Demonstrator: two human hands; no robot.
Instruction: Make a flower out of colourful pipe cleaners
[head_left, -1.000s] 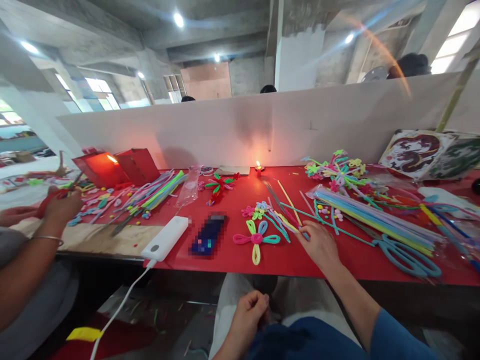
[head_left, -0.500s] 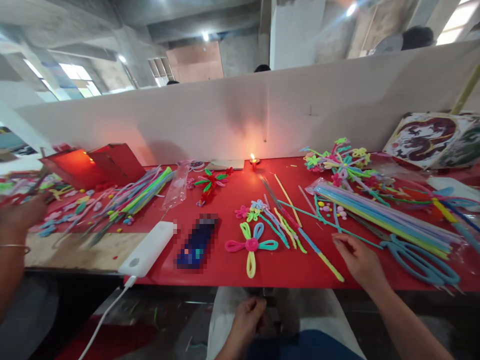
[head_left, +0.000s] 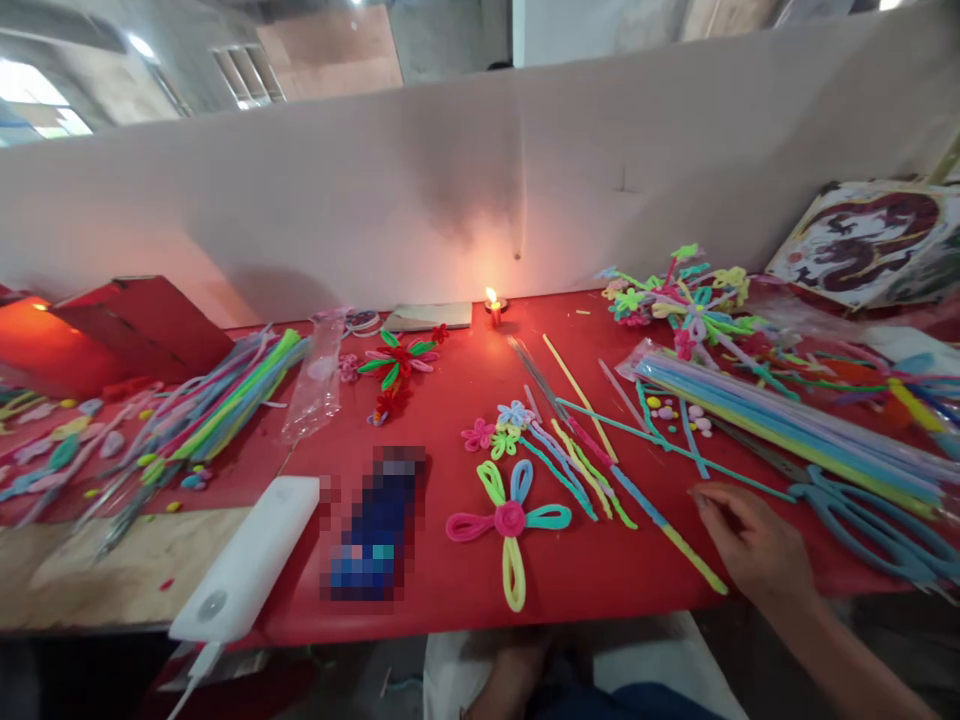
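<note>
My right hand (head_left: 754,548) rests on the red table (head_left: 450,590) near its front edge, fingers curled, the tips pinched together beside a thin teal pipe cleaner (head_left: 675,450); what they hold, if anything, is too small to see. A blue and yellow pipe cleaner (head_left: 660,525) lies just left of the hand. Large teal scissors (head_left: 870,510) lie to its right. Further left sits a pink, green, yellow and teal pipe-cleaner flower (head_left: 510,522). My left hand (head_left: 517,672) is down in my lap below the table edge, its fingers hidden.
A lit candle (head_left: 493,304) burns at the back by the white partition (head_left: 375,190). A bagged bundle of pipe cleaners (head_left: 787,425), finished flowers (head_left: 682,295) and a dragon picture (head_left: 862,235) are on the right. A white power bank (head_left: 247,560), a blurred phone (head_left: 375,525), more pipe cleaners (head_left: 225,400) and red boxes (head_left: 142,320) are on the left.
The view has tilted down and closer to the table. My right hand has slid right and toward the front edge. The neighbour's hands at left have left the view.
</note>
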